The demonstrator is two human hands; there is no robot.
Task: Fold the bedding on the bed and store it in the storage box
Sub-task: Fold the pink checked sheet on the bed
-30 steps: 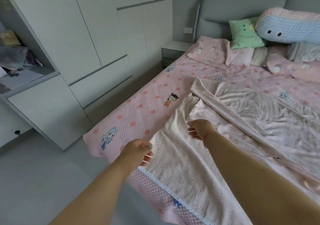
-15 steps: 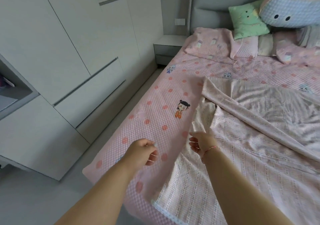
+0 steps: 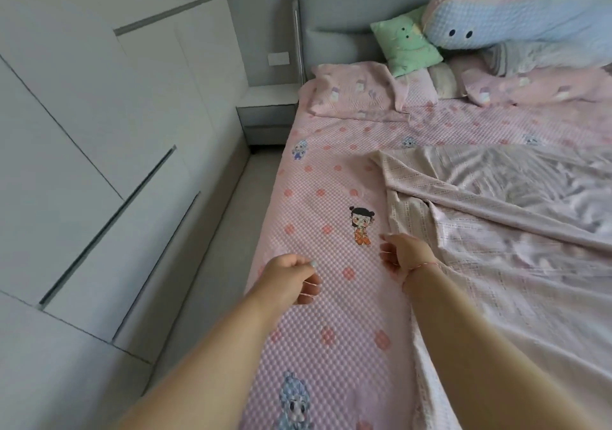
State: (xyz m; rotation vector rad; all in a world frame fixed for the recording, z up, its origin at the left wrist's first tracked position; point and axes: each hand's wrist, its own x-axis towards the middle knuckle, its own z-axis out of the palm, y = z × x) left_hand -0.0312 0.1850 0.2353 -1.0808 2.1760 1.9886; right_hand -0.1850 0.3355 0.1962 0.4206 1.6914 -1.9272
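A pale pink woven blanket (image 3: 496,247) lies rumpled over the right half of the bed, its left edge partly folded back. Under it is the pink quilted bed cover (image 3: 331,181) with cartoon figures. My left hand (image 3: 291,278) hovers over the bare cover near the bed's left side, fingers loosely curled around nothing. My right hand (image 3: 405,254), with a red string at the wrist, is at the blanket's left edge, fingers loosely curled with no cloth visibly between them. No storage box is in view.
Pillows lie at the headboard: a green one (image 3: 409,43), a long blue-and-pink one (image 3: 516,18), and pink ones (image 3: 357,95). A grey nightstand (image 3: 268,114) stands left of the bed. White wardrobe doors (image 3: 99,131) line the left wall across a narrow floor strip.
Both hands let go of the blanket's edge, which now lies flat on the bed. The view moved forward along the bed toward the headboard.
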